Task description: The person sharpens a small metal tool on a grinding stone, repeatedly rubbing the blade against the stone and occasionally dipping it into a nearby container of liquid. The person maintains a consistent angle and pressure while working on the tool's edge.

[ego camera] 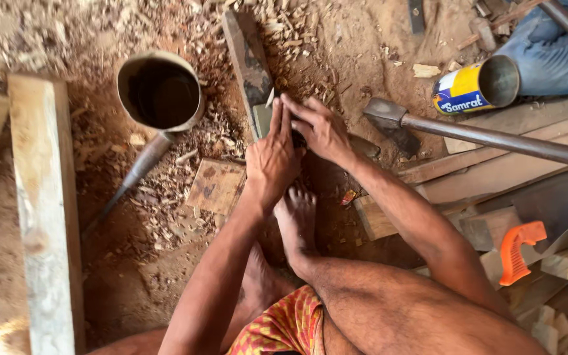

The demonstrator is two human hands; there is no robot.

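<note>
Dark, long sharpening stone (248, 62) set in a worn wooden block lies on the chip-strewn dirt floor (133, 276), running away from the person, and both hands meet at its near end. A small flat metal blade (262, 119) rests on that end of the stone, mostly covered by the hands. The left hand (272, 158) presses down on it with fingers closed together and pointing up along the stone; the right hand (320, 128) lies just beside and partly over it, fingers bent down onto the same spot. Whether either hand actually clasps the blade or only bears on it, I cannot tell.

Left of the stone stands one round dark metal pot (160, 92) with a long handle; its inside is in shadow and its contents cannot be made out. Right of the stone lies one yellow-and-blue tin can (474, 87) on its side, open mouth showing, seemingly hollow. Between can and stone rests one adze-like tool with a metal head (389, 118) and long shaft. Far left of the stone lies one pale timber beam (41, 204). One orange saw handle (519, 250) sits among boards to the right, nearer the person.
</note>
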